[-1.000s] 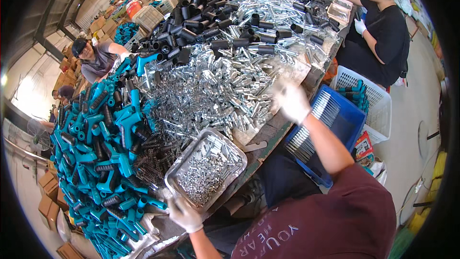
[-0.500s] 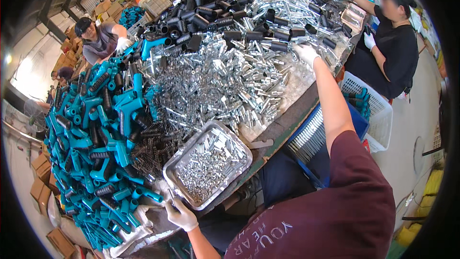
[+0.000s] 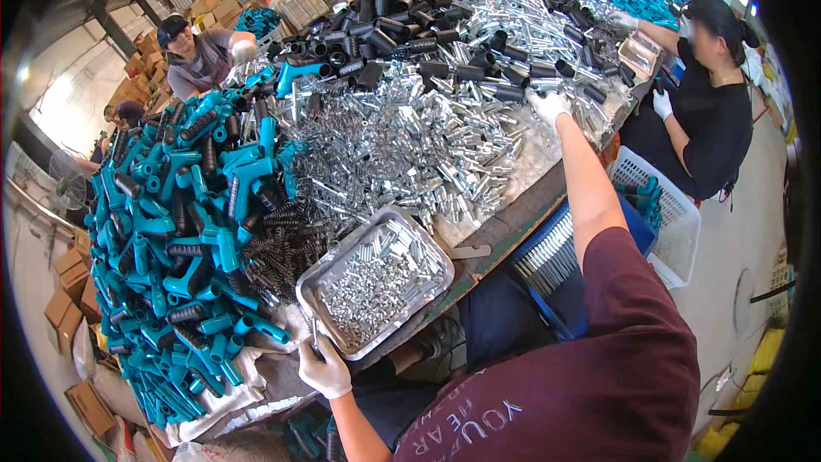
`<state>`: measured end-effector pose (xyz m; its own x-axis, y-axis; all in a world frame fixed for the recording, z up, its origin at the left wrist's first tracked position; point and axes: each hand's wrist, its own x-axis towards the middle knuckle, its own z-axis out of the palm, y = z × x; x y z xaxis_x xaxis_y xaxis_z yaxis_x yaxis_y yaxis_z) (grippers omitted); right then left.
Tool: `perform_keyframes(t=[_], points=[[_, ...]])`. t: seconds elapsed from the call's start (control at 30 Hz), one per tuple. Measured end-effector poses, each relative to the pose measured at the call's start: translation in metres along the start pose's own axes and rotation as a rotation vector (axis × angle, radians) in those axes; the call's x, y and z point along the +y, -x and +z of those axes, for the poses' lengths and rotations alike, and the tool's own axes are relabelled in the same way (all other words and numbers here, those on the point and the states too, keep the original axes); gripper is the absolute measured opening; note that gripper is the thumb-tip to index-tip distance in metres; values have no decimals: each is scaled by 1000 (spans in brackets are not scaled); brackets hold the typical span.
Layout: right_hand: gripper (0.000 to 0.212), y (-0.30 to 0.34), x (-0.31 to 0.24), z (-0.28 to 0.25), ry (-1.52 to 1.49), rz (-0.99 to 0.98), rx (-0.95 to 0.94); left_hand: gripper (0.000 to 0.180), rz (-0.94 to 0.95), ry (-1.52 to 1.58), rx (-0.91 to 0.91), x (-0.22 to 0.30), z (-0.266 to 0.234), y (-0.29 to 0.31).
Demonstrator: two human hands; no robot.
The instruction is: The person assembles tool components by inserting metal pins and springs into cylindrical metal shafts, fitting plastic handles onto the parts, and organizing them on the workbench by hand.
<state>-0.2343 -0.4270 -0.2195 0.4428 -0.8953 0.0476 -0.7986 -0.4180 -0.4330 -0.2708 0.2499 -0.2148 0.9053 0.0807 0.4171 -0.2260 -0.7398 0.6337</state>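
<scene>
My left hand (image 3: 325, 372), in a white glove, is closed round a slim metal rod (image 3: 314, 331) whose upper end sticks up past the fingers. It is beside the near corner of a metal tray (image 3: 445, 278) that holds small silvery fittings (image 3: 368, 295). Stretched far out over the table, my gloved right hand (image 3: 550, 108) has its fingers bent down at the edge of the parts pile, next to black tubes (image 3: 515, 77). Whatever its fingertips pinch is too small to make out. Between the hands lies a heap of shiny metal parts (image 3: 462, 141) and thin springs (image 3: 342, 141).
Teal gun-shaped handles (image 3: 227, 244) with black grips are heaped on the left, beside dark springs (image 3: 286, 244). A flat metal strip (image 3: 470, 251) lies near the table edge. A blue bin (image 3: 564, 308) of metal rods and a white crate (image 3: 676, 239) stand right. Co-workers (image 3: 710, 111) flank the table.
My right hand's fingers have bent inward at the pile. The left hand still holds the rod by the tray. The whole view has shifted slightly, and another person's gloved hands now show at the far side.
</scene>
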Motion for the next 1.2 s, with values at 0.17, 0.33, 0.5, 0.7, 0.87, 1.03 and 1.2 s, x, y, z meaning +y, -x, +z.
perform_keyframes(t=[0.17, 0.33, 0.5, 0.7, 0.87, 1.03, 1.2], points=[[98, 14, -1, 8, -47, 69, 181, 16, -2, -20, 3, 1, 1, 1], [99, 22, -9, 6, -88, 141, 237, 16, 42, -37, 33, 8, 1, 0], [106, 18, -14, 2, -102, 249, 281, 17, 100, -50, 55, 10, 4, -2], [102, 20, -11, 1, -153, 230, 272, 16, 40, -57, 30, 11, 3, -1], [98, 20, -17, -6, -87, 182, 210, 16, 60, -50, 42, 9, 4, -2], [77, 30, -6, 3, -235, 127, 617, 16, 33, -47, 19, 6, 2, -1], [42, 109, -10, -26, -386, -138, 896, 19, 62, -62, 30, 6, 1, 1]])
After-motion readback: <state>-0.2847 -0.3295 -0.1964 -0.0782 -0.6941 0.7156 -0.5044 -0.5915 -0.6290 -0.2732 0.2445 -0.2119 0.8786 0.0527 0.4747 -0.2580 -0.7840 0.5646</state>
